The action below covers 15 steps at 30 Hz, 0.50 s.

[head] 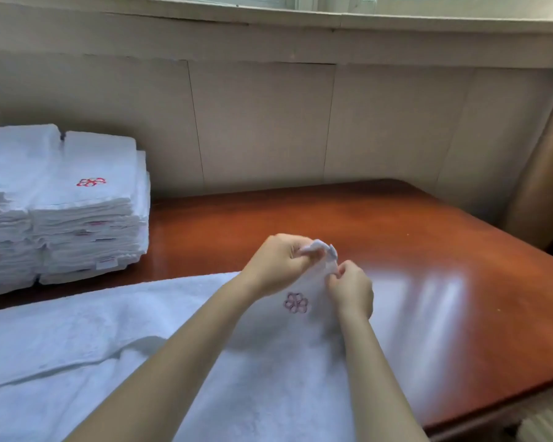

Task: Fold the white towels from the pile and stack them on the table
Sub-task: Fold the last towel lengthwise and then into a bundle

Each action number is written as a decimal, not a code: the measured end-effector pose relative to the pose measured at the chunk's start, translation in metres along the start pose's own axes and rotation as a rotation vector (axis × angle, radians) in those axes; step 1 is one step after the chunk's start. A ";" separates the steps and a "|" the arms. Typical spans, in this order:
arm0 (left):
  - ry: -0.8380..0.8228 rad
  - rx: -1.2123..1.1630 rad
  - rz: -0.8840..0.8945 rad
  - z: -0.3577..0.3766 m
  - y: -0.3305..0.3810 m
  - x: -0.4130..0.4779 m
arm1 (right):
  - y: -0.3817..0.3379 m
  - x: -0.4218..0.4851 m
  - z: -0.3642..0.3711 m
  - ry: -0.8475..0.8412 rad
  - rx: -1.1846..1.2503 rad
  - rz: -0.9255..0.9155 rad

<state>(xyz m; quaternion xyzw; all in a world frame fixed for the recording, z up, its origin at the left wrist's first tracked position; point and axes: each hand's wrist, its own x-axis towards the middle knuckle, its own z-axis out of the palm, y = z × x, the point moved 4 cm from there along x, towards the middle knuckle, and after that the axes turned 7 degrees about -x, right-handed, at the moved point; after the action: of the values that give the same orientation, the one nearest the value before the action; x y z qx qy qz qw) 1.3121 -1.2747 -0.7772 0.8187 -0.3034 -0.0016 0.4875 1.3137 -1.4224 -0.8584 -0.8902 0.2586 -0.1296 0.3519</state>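
White towel (pixel 141 330), unfolded, spread across the lower left and centre of the frame on the table (pixel 396 234). One corner is lifted at centre, with a pink flower emblem (pixel 296 303) just below it.

Left hand (pixel 278 260): fingers curled, pinching the tip of that corner. Right hand (pixel 351 288): just beside it, fingers curled, pinching the towel's edge slightly lower.

Progress: two stacks of folded towels (pixel 87 212) stand at the left edge, mid-height, many layers each, so a good share looks done. This towel has no fold in it yet; I judge I'm only squaring the corner. The unfolded pile is out of view, so I can't tell how much remains.

Around: red-brown glossy wood, beige panelled wall (pixel 268 122) behind, window sill (pixel 332 20) along the top, curtain (pixel 543 173) at the right edge. The stacks sit well apart from my hands and shouldn't hinder folding.
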 end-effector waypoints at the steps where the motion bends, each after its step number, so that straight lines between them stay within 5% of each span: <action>1: -0.125 0.013 -0.027 0.005 -0.002 -0.010 | 0.003 -0.001 -0.004 0.015 0.115 0.062; 4: -0.364 0.199 -0.140 0.007 -0.021 -0.042 | 0.008 0.000 -0.010 -0.016 0.453 0.222; 7: -0.372 0.425 -0.259 -0.009 -0.050 -0.074 | 0.013 0.003 -0.018 -0.148 0.569 0.315; 12: -0.366 0.677 -0.399 -0.020 -0.089 -0.124 | 0.004 -0.010 -0.020 -0.425 0.081 0.014; 15: -0.243 0.668 -0.343 -0.026 -0.091 -0.134 | -0.002 -0.018 -0.019 -0.218 -0.041 -0.075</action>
<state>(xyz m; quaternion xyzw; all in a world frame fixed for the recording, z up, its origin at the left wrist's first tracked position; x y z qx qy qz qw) 1.2555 -1.1556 -0.8754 0.9649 -0.2014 -0.0811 0.1476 1.2913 -1.4218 -0.8444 -0.9150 0.1879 -0.0398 0.3547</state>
